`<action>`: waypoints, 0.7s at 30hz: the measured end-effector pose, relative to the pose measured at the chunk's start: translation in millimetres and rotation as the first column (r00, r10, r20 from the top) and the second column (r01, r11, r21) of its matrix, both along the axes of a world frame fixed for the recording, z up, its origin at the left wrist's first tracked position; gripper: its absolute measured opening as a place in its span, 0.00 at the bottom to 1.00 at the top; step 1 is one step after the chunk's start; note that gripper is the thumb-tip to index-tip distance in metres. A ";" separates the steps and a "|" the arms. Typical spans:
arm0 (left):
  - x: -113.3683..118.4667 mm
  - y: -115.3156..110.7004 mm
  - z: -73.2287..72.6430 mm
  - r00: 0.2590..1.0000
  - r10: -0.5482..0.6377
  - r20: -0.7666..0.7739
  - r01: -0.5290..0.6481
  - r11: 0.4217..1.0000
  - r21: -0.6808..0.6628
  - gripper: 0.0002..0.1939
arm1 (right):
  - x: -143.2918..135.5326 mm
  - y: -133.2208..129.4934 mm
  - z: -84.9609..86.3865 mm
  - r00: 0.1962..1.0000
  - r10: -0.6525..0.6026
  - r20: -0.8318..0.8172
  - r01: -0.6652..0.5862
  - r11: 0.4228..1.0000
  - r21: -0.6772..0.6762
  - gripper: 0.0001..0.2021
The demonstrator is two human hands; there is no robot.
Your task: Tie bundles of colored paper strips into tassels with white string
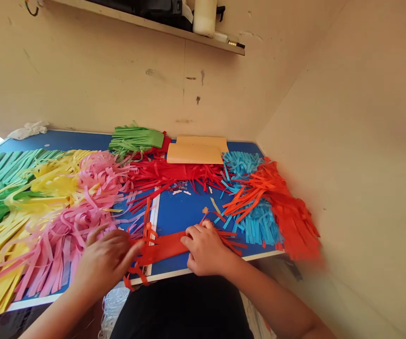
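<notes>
A red-orange paper piece [167,248] with fringed ends lies across the blue table near its front edge. On its right part rests my right hand [205,247], fingers curled and pressed together on the paper. My left hand [109,259] is over the paper's left fringe, thumb apart from the fingers, with nothing visibly gripped. Pink fringe [90,212] lies just beyond and left of my left hand. Red fringe [178,172] runs behind, under folded orange-yellow paper [195,154].
Yellow [5,263] and green fringes [1,169] cover the table's left. Blue [259,221] and orange-red fringes [291,216] lie at the right, overhanging the edge. A green bundle [137,139] sits at the back. Above, a shelf [146,21] juts from the wall.
</notes>
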State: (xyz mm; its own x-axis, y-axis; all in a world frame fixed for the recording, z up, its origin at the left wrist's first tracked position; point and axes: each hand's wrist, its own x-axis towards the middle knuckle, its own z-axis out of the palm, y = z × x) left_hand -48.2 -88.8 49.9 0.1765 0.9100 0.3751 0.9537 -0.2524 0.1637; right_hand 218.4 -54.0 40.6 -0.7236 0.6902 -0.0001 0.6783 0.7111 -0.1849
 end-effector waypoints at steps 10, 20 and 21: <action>88.2 -8.0 -27.8 0.935 -0.269 -0.230 0.237 0.959 -0.156 0.14 | 4.7 6.0 -4.1 0.999 -0.007 -0.043 0.007 1.000 0.002 0.12; 49.4 5.2 -48.6 0.955 -0.285 -0.079 0.288 0.957 0.030 0.11 | 11.5 14.9 -30.9 0.976 -0.038 -0.215 0.039 0.999 -0.001 0.07; 46.4 6.9 -49.5 0.946 -0.317 -0.069 0.320 0.947 0.034 0.11 | 14.6 16.8 -33.9 0.968 -0.038 -0.248 0.038 0.999 -0.005 0.05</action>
